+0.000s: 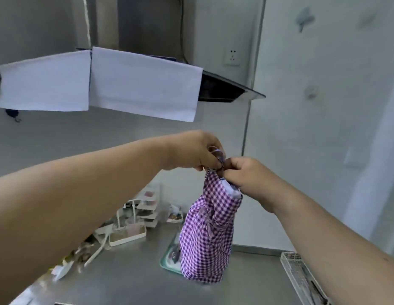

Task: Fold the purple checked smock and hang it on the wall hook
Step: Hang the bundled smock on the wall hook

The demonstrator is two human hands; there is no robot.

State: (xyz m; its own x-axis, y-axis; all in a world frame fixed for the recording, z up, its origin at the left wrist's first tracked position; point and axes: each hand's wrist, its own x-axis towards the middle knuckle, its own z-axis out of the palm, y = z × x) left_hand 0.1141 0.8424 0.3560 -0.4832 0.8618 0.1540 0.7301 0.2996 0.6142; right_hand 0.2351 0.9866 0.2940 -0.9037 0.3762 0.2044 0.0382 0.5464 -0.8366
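At frame centre, my left hand (197, 150) and right hand (244, 175) pinch the loop (217, 154) of the folded smock (209, 234), which hangs straight below them.

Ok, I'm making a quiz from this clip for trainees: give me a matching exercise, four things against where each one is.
Things:
1. purple checked smock
2. white cloths
3. green tray
4. wall socket

Places:
A. draped over the range hood
B. on the steel counter, behind the smock
C. hanging folded from both hands
D. on the wall, right of the hood

Pairs: 1-C, 2-A, 3-B, 4-D. The left hand and right hand pinch the smock's top.
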